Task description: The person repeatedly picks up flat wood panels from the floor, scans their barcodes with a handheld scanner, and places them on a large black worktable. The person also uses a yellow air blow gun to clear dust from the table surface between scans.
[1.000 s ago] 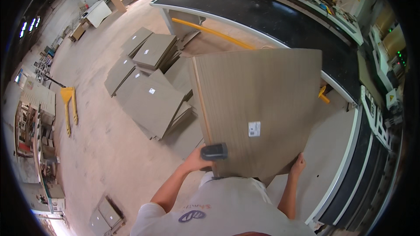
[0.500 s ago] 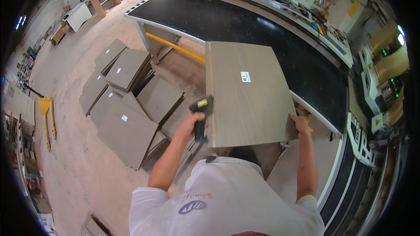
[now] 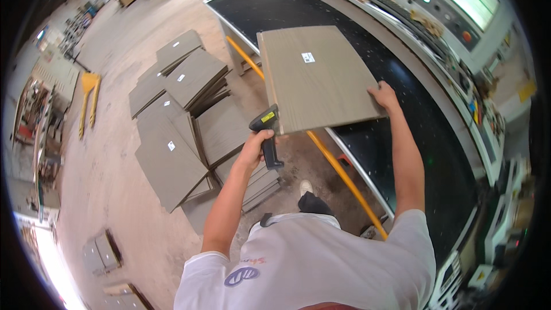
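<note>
While the white-shirted torso fills the bottom of the view, left hand (image 3: 256,144) is wrapped round a black handheld scanner (image 3: 266,136) w/ a yellow tag, pressed under the near-left corner of the board (image 3: 317,77). Right hand (image 3: 383,95) grips the board's near-right edge, fingers curled over. Board hangs tilted, far part over the black tabletop (image 3: 396,138), near corner out over the floor. To do this well, I reckon: keep it level, support both corners, mind the scanner slipping. Count: 1 board held, 1 white label (image 3: 308,57) on it, 1 scanner; floor stack (image 3: 183,120) approx a dozen boards, can't count exactly.
</note>
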Motion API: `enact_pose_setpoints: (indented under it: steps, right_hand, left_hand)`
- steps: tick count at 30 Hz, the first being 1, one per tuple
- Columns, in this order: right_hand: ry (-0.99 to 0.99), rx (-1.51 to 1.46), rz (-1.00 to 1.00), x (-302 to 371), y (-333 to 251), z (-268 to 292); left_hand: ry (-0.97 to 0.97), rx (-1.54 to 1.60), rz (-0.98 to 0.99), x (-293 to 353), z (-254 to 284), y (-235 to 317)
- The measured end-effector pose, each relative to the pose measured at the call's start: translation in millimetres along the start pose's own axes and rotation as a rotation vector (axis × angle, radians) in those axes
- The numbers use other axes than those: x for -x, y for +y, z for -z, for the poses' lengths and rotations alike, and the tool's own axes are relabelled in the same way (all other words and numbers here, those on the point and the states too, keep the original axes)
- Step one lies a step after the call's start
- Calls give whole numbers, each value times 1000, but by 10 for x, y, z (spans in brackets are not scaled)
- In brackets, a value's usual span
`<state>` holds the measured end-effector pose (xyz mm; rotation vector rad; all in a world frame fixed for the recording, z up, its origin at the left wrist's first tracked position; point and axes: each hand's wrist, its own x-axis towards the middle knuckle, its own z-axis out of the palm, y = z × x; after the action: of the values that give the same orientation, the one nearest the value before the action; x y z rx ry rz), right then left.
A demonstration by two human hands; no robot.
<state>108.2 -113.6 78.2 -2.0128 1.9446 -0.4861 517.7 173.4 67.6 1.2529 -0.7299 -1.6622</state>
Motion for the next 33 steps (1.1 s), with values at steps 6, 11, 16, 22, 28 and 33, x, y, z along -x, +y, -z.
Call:
enact_pose_setpoints:
  steps: [6, 11, 16, 22, 28, 33]
  right_hand:
    - [-92, 290, 543, -444, -1268, -1218]
    - [-99, 140, 485, -1107, -1847, -1757]
    - [-58, 168, 560, -1870, -2216, -2018]
    - [12, 135, 675, -1943, -2303, -2231]
    - [-43, 170, 654, -1130, -1961, -1834]
    - [-80, 148, 450, -635, -1387, -1401]
  left_hand:
    - [353, 107, 53, 205, 123, -614]
    - [763, 337, 244, 1085, 37, -1576]
    - [1057, 486, 294, 1812, -336, -2080]
    - [1300, 635, 272, 1974, -782, -2123]
    - [1252, 521, 336, 1696, -918, -2120]
    - [1251, 552, 273, 1419, -936, -2089]
